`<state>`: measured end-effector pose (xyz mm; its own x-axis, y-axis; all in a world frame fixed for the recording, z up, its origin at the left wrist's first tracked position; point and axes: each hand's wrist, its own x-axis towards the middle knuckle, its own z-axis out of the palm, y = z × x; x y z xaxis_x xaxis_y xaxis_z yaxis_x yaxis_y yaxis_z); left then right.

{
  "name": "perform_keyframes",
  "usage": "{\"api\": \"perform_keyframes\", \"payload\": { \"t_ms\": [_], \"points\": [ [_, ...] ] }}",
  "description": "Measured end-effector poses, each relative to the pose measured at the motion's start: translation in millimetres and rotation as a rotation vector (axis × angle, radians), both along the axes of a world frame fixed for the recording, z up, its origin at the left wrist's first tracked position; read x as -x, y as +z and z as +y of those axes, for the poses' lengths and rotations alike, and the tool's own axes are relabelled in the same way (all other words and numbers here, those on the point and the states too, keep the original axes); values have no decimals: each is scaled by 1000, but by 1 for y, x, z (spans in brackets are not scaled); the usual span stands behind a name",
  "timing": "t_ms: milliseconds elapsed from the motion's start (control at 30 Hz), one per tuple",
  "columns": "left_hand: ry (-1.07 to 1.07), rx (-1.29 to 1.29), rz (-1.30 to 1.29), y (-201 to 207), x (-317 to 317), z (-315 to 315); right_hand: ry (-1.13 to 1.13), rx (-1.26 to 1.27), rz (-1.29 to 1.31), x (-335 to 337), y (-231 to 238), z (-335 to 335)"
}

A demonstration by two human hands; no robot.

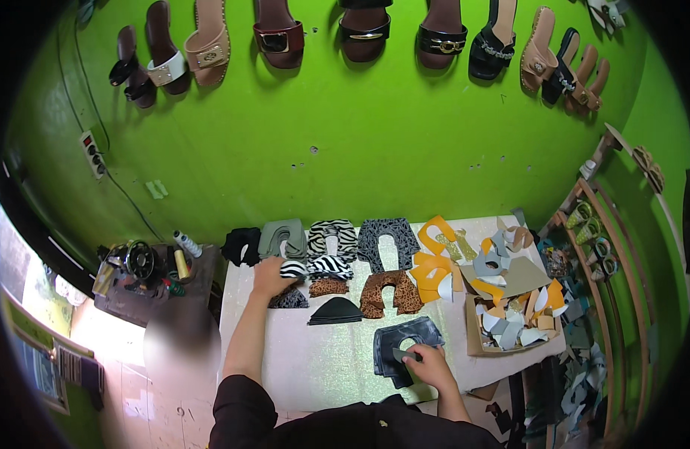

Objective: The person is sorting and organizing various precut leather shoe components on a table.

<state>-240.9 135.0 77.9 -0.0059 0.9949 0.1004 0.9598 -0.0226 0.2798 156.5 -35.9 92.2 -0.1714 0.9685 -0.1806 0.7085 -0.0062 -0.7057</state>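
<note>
My left hand (269, 277) reaches to the left part of the table, its fingers closed at the edge of a small zebra-print cut piece (292, 269). Beside it lie another zebra-print stack (330, 267), a small leopard-print stack (328, 287) and a grey patterned piece (289, 298). Close to the table's front edge, my right hand (430, 365) pinches a small dark grey-green piece (402, 356). That piece is over a stack of dark marbled U-shaped cut pieces (416, 333). Between my hands sits a stack of black-green half-round pieces (335, 310).
U-shaped stacks in black, grey-green, zebra and grey pattern (390, 238) line the table's back. A cardboard box (476, 340) of scraps stands at the right, near yellow pieces (433, 273). A sewing machine (138, 258) is at left; sandals (279, 41) hang on the green wall.
</note>
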Motion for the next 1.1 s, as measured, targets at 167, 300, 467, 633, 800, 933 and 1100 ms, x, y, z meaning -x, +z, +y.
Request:
{"api": "perform_keyframes", "payload": {
  "t_ms": [167, 300, 467, 633, 800, 933, 1100],
  "points": [
    [-208, -167, -13, -25, -51, 35, -18, 88, -55, 11, -4, 2],
    [-200, -123, -12, -46, -65, 52, -34, 107, -65, 26, 9, 4],
    [-200, -112, -56, -54, -68, 64, 3, 166, -69, 33, 4, 3],
    [-256, -19, -83, -54, -62, 68, 28, 168, -69, 37, 0, 5],
    [-259, 7, -34, -50, -60, 65, 50, 181, -50, 43, 7, 11],
    [-310, -25, -10, -44, -68, 61, 78, 134, -36, 43, 2, 11],
    [-473, -11, 51, -50, -82, 68, 111, 155, -47, 41, -4, 11]
  ]
}}
